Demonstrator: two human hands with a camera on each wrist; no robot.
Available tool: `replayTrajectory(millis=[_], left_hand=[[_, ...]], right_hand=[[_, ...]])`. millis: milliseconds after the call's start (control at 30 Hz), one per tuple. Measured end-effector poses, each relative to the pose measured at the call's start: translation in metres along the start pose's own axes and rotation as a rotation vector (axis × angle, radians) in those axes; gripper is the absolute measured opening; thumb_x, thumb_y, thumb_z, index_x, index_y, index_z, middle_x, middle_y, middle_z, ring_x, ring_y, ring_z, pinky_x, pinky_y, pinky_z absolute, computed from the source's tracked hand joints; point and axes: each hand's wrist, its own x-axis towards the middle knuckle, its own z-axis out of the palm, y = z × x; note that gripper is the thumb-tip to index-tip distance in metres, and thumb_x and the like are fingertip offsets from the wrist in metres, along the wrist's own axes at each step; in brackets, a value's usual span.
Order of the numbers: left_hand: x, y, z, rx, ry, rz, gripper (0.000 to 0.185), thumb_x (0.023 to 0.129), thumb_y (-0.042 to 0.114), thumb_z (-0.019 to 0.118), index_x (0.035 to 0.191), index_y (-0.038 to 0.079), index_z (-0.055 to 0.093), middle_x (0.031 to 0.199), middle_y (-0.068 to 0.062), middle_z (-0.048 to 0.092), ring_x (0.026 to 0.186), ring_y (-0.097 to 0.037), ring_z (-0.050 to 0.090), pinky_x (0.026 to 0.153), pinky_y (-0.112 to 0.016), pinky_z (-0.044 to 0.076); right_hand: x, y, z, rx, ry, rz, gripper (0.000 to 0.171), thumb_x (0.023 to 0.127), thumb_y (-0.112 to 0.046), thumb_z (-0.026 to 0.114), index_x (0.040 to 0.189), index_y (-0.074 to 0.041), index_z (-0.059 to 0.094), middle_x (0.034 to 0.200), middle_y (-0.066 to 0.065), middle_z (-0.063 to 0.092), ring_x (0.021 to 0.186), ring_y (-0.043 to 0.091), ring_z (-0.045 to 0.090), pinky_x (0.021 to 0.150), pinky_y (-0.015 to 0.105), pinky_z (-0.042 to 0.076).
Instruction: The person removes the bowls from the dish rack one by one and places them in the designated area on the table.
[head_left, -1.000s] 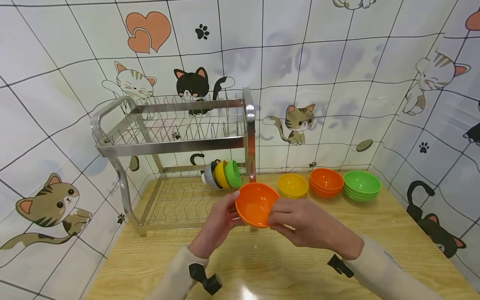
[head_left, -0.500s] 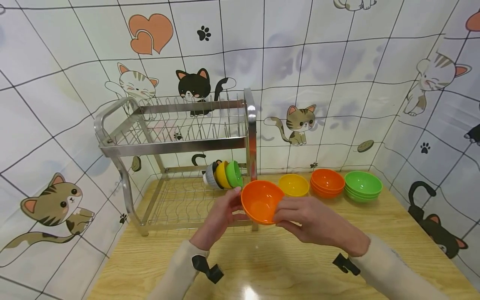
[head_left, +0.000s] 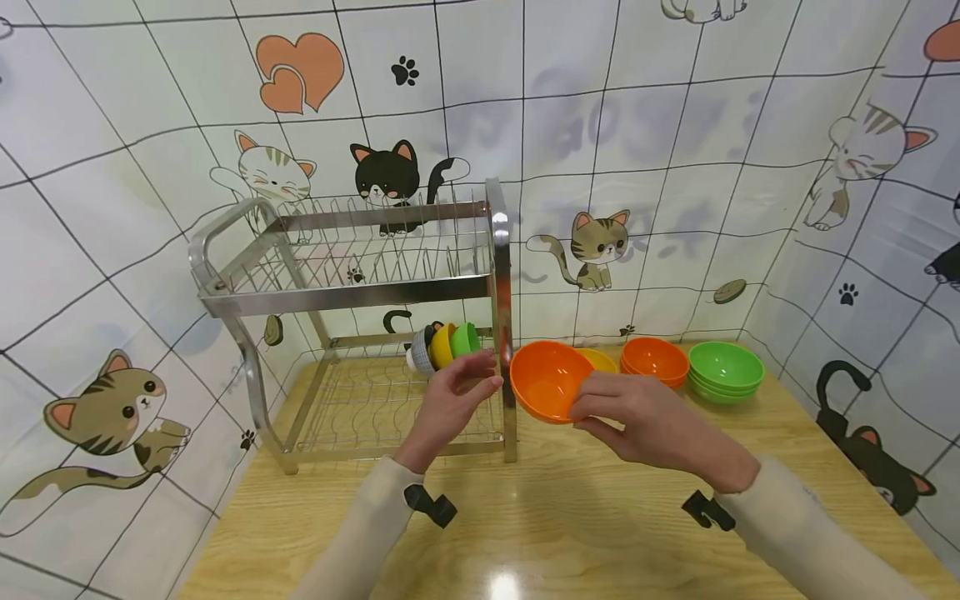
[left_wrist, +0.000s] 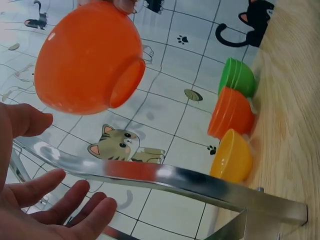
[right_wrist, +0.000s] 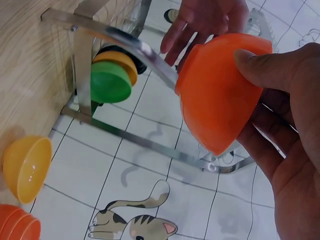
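Observation:
My right hand [head_left: 637,421] pinches the rim of an orange bowl [head_left: 549,382], thumb outside and fingers at the inner side, holding it raised and tilted in front of the rack's right post. To the bowl's left, my left hand [head_left: 453,400] is apart from it, fingers spread and relaxed. The left wrist view shows a gap between its thumb [left_wrist: 35,120] and the bowl [left_wrist: 90,60]. Behind the left hand, on the lower tier of the metal dish rack [head_left: 360,292], a yellow bowl [head_left: 442,346] and a green bowl [head_left: 466,338] stand on edge beside a patterned one [head_left: 422,353].
On the wooden table [head_left: 600,533], a yellow bowl [head_left: 600,360], partly hidden by the held bowl, stands beside stacked orange bowls [head_left: 654,360] and stacked green bowls [head_left: 725,371]. A cat-printed tile-pattern wall covering [head_left: 675,192] rises behind. The rack's right post [head_left: 502,333] stands close to both hands.
The left hand has let go of the orange bowl and opened its fingers. The right hand has carried the bowl to the right and slightly up, so it now overlaps the yellow bowl.

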Motion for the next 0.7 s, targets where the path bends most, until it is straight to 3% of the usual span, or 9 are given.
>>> replayTrajectory(millis=[267,400,467,567,633,700], left_hand=[[0.020,-0.017,0.004,0.031,0.081,0.075,0.058,0.092,0.022,0.078,0.145,0.010,0.055,0.137,-0.008,0.063,0.125,-0.027,0.061,0.106,-0.041,0.054],[0.028,-0.018,0.008,0.031,0.083,0.092,0.061,0.092,0.018,0.078,0.147,0.013,0.052,0.137,-0.010,0.061,0.124,-0.028,0.062,0.108,-0.046,0.052],[0.032,-0.019,0.011,0.019,0.073,0.094,0.060,0.093,0.016,0.077,0.148,0.015,0.052,0.137,-0.011,0.060,0.122,-0.028,0.062,0.108,-0.044,0.053],[0.036,-0.019,0.014,0.002,0.057,0.100,0.060,0.093,0.013,0.076,0.148,0.017,0.051,0.137,-0.012,0.059,0.120,-0.029,0.063,0.106,-0.041,0.054],[0.037,-0.020,0.015,-0.007,0.058,0.100,0.060,0.093,0.011,0.075,0.148,0.018,0.052,0.137,-0.012,0.059,0.118,-0.030,0.064,0.104,-0.040,0.055],[0.039,-0.019,0.017,-0.014,0.067,0.101,0.060,0.093,0.009,0.075,0.147,0.018,0.053,0.136,-0.013,0.059,0.117,-0.031,0.064,0.103,-0.041,0.056]], right_hand=[[-0.010,0.021,-0.001,-0.033,0.009,0.031,0.035,0.106,-0.042,0.046,0.096,-0.022,0.073,0.095,-0.011,0.070,0.082,0.004,0.063,0.072,0.021,0.058],[-0.017,0.034,-0.001,-0.061,-0.006,0.069,0.037,0.105,-0.043,0.047,0.095,-0.020,0.074,0.095,-0.010,0.070,0.081,0.005,0.063,0.072,0.022,0.057],[-0.022,0.040,0.000,-0.080,-0.018,0.097,0.029,0.103,-0.039,0.056,0.094,-0.017,0.074,0.094,-0.009,0.070,0.081,0.006,0.062,0.072,0.023,0.057],[-0.028,0.050,0.001,-0.092,-0.034,0.147,0.007,0.092,-0.021,0.078,0.093,-0.015,0.075,0.093,-0.008,0.070,0.080,0.006,0.061,0.071,0.025,0.057],[-0.032,0.056,0.002,-0.097,-0.040,0.179,0.019,0.079,-0.008,0.087,0.093,-0.014,0.076,0.093,-0.007,0.070,0.081,0.006,0.061,0.071,0.027,0.058],[-0.035,0.063,0.004,-0.092,-0.044,0.209,0.026,0.073,-0.002,0.088,0.093,-0.014,0.076,0.093,-0.006,0.070,0.080,0.006,0.060,0.070,0.028,0.057]])
